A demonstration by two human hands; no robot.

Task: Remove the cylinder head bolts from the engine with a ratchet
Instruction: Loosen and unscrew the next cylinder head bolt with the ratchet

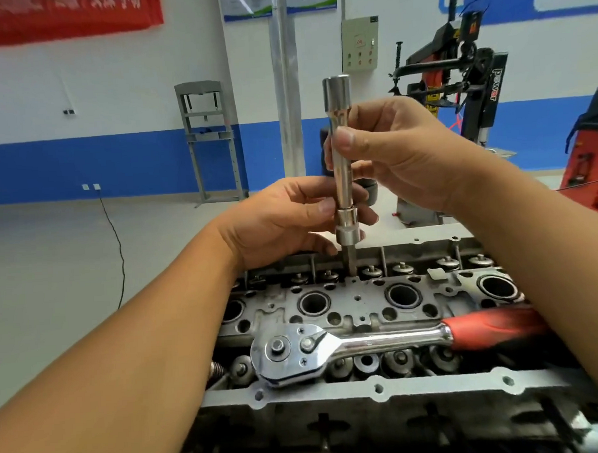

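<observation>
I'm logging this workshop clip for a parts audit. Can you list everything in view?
Extension bar with socket: one, chrome, upright above the far edge of the head.
Ratchet: one, chrome with red handle, lying flat across the head.
Cylinder head: one, grey metal, in the foreground.
Press frame: one, grey, by the far wall.
Tyre machine: one, black and red, right background.
Banner: one, red, upper left wall.
Left hand: pinches the bar's lower end.
Right hand: pinches the bar's shaft.

The ratchet [347, 347] lies across the head [362, 302], blocking its near holes; both hands [283, 223] crowd the far side around the extension [342, 162]
</observation>
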